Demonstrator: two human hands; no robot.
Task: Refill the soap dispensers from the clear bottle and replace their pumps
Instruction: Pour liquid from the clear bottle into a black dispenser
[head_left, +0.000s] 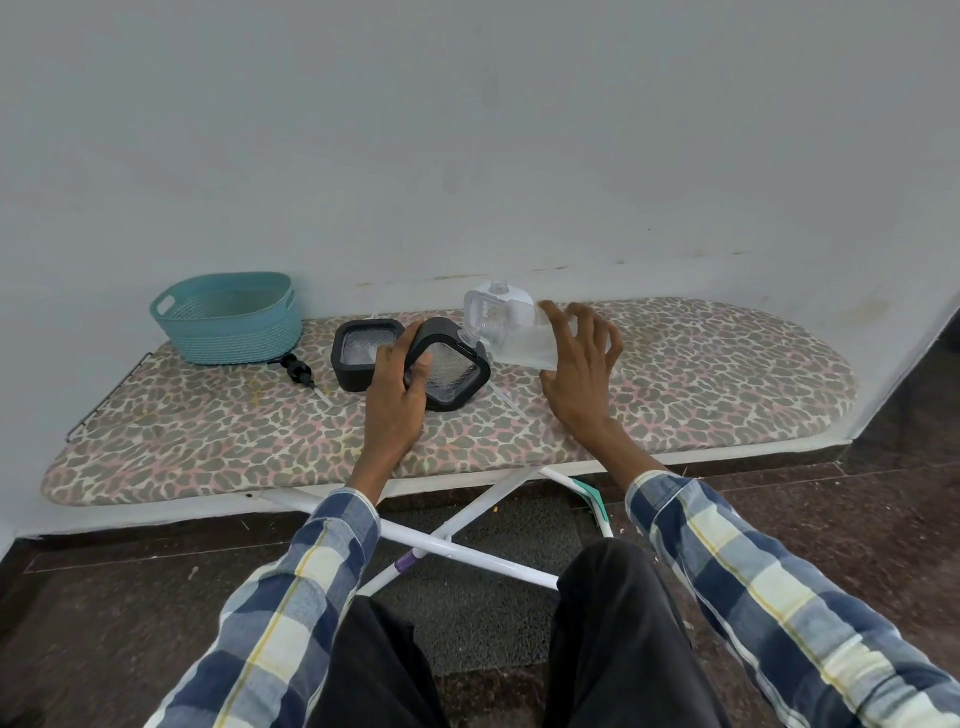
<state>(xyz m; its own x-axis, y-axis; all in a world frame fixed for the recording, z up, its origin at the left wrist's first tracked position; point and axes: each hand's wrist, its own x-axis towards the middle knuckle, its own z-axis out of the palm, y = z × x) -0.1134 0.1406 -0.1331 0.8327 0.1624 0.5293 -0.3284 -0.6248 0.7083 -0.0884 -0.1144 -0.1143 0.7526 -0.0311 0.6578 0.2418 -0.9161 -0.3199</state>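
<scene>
My left hand (395, 400) grips a black-framed soap dispenser (452, 371) with textured clear sides and tilts it to the right, pump off. My right hand (579, 364) holds the base end of the clear bottle (522, 340), which lies tilted with its neck (470, 338) at the dispenser's top corner. A second dispenser (358, 351) of the same kind stands just left of the held one. A black pump (300, 370) with its tube lies on the board by the basket. A thin clear tube (508, 399) lies between my hands; its pump head is hidden.
Everything rests on a leopard-print ironing board (208, 431) against a pale wall. A teal woven basket (228, 317) sits at its left end. Another clear neck and handle (496, 299) show behind the tilted bottle. The board's white legs (467, 519) cross in front of my knees.
</scene>
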